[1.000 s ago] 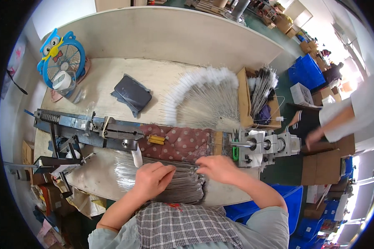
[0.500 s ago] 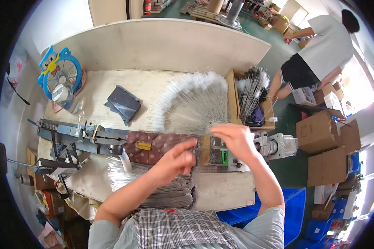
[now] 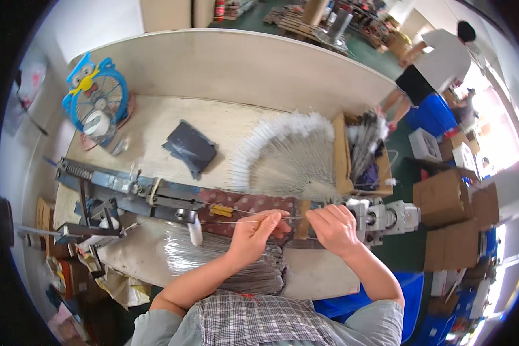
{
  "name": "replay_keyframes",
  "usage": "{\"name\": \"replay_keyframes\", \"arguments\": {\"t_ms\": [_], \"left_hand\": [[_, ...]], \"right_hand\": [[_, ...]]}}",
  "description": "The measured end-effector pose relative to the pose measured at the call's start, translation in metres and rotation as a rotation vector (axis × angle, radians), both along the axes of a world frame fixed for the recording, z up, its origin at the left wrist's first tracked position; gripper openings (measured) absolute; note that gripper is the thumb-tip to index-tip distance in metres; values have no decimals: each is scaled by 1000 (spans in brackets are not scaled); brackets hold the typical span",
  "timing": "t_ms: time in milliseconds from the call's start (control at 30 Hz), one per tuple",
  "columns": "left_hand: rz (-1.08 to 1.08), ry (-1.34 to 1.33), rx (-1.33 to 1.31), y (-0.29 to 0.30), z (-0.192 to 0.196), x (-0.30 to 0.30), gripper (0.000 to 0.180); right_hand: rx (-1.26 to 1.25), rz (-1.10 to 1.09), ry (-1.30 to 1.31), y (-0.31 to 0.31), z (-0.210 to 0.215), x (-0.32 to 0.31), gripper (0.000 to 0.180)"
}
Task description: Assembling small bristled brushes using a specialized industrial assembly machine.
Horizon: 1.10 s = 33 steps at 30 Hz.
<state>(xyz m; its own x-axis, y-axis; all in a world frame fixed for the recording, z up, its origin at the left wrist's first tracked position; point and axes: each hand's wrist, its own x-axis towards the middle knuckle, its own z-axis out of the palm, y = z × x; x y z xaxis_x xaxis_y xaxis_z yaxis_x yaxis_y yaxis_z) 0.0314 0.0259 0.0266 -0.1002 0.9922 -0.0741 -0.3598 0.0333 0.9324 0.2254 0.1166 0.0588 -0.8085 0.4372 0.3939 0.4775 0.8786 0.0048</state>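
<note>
Both hands lifted off wire pile at desk's front edge: left hand [image 3: 256, 233] and right hand [image 3: 333, 228] now pinch thin wire [image 3: 236, 221] taut along metal jig [image 3: 155, 193], fingers closed, loading apparently begun.

We are counting two hands of our own at the lower middle of the frame, the left hand [image 3: 258, 232] and the right hand [image 3: 333, 229]. One worktop [image 3: 155, 124] is filling the centre. One blue fan [image 3: 96, 99] is standing at the upper left, and one dark folded bag [image 3: 190, 147] is lying beside it. One white fanned spread of bristled wires [image 3: 288, 153] is showing near the middle. We are seeing one open cardboard box [image 3: 360, 155] right of it and one other person [image 3: 438, 63] at the upper right.
</note>
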Motion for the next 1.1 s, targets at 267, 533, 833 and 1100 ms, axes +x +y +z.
{"name": "replay_keyframes", "arguments": {"t_ms": [267,533,833,1100], "left_hand": [[95,69,-49,-35,7,-30,36],[160,-1024,-658,-79,-43,-74,48],[503,159,-342,-91,-16,-87,23],[172,-52,-306,-64,-4,-68,27]], "right_hand": [[-346,274,171,12,29,-66,10],[-494,352,366,-3,-14,-157,9],[-458,243,309,-10,-9,-168,6],[-477,151,188,-17,0,-175,10]]}}
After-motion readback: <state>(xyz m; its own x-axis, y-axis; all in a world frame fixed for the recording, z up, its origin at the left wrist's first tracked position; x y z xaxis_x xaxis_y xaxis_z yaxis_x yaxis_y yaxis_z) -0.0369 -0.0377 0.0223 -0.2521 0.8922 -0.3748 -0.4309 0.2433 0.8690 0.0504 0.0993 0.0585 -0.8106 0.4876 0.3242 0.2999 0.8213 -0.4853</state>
